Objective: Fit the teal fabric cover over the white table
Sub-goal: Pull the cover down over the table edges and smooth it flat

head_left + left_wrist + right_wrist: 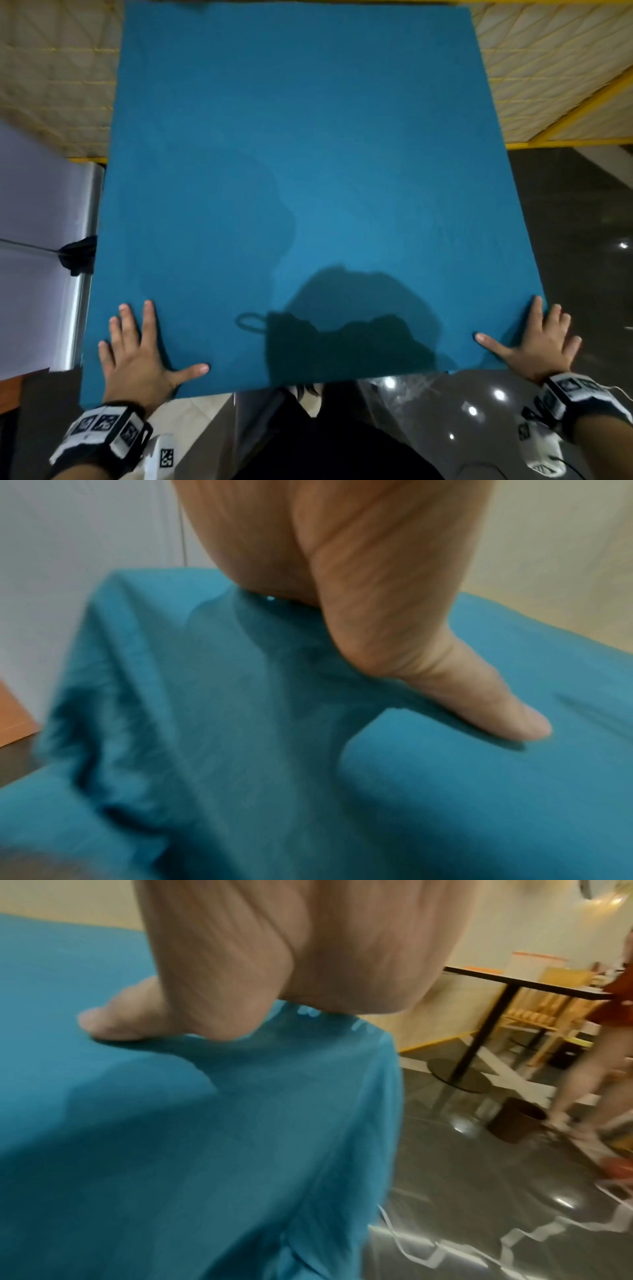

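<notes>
Head view showed the teal cover (301, 171) stretched flat under both spread hands, left hand (140, 356) and right hand (537, 342) pressing its near corners.

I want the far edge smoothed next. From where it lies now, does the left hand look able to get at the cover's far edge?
Probably not without leaning or walking round. The left hand lies flat at the near-left corner of the teal cover, and the whole tabletop stretches between it and the far edge. Nothing lies on the cover in between.

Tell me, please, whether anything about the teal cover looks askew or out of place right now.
Mostly no: the teal fabric cover lies smooth under the left hand and right hand. Only the near left corner hangs bunched.
</notes>
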A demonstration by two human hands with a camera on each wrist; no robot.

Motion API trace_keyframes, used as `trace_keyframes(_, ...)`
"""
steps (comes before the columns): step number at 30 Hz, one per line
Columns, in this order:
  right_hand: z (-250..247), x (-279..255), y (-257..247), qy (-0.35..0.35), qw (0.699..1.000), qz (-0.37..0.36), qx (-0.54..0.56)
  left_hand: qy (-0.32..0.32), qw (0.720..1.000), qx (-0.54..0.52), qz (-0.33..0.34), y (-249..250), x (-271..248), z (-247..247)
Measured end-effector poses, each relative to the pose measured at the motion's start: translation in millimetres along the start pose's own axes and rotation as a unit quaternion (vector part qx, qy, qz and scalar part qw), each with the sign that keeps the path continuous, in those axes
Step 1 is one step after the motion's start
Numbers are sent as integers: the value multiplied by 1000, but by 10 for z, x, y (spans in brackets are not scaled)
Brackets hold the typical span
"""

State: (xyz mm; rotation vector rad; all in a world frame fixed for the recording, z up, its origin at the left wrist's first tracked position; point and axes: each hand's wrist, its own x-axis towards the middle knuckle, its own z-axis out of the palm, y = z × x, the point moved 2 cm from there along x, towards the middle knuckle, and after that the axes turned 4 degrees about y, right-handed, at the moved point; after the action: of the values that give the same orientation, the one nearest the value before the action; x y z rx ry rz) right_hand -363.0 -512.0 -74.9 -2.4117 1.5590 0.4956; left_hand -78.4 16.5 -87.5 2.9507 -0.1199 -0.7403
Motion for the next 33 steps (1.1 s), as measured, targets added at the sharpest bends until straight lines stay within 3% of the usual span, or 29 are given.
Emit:
trace_keyframes(3,-48,126,-656,38,994,-95,29,41,997,-50,36,600,252,-173)
trace_keyframes(5,24,172,-1144,16,986,-160,42,16,995,-39,87,1019,300,-115)
trace_keyframes(7,144,228,-1341,0,982,-189,12,-3,995,-3,99,1097,267,66)
trace_keyframes(9,188,281,-1133,0,986,-167,-3,-5,997,12,74,826,180,212)
trace_keyframes(14,-8,287,-196,-16,1000,-21,7,-15,999,-34,-14,76,-40,258)
trace_keyframes(17,-175,305,-129,-35,999,9,-5,-11,999,-32,-34,-6,-86,185)
trace_keyframes(19,-250,287,-392,-12,999,-34,9,-4,999,-29,-32,145,-9,40)
trace_keyframes(21,-225,242,-779,-7,993,-120,13,2,1000,-10,2,457,69,-128)
trace_keyframes(24,-23,53,-1263,-55,972,-228,-13,-17,997,15,73,945,98,-161)
trace_keyframes(27,102,-48,-1329,-65,968,-240,-24,-22,995,35,90,1095,54,3)
trace_keyframes(33,34,-192,-1193,-47,972,-232,-8,19,995,30,97,855,-151,103)
